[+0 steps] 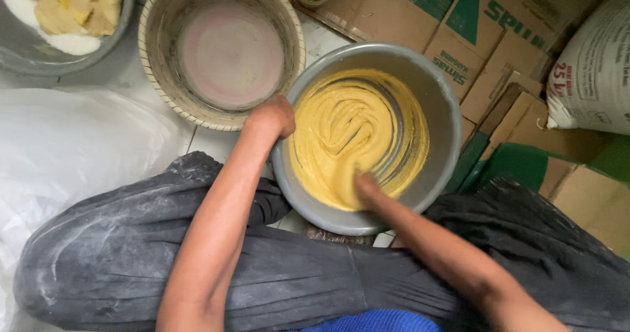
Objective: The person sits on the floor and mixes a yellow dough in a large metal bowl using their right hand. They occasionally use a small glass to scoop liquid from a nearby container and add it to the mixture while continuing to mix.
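A grey metal bowl sits on the floor between my knees, holding thick yellow batter smeared up its sides. My left hand grips the bowl's left rim. My right hand is sunk into the batter at the bowl's near side, fingers buried and coated, so I cannot see how they are curled. My legs in dark, flour-dusted trousers frame the bowl.
A round woven sieve stands to the left behind the bowl. Another grey bowl with flour and yellow dough is at top left. White plastic sheet lies left; cardboard boxes and a white sack crowd the right.
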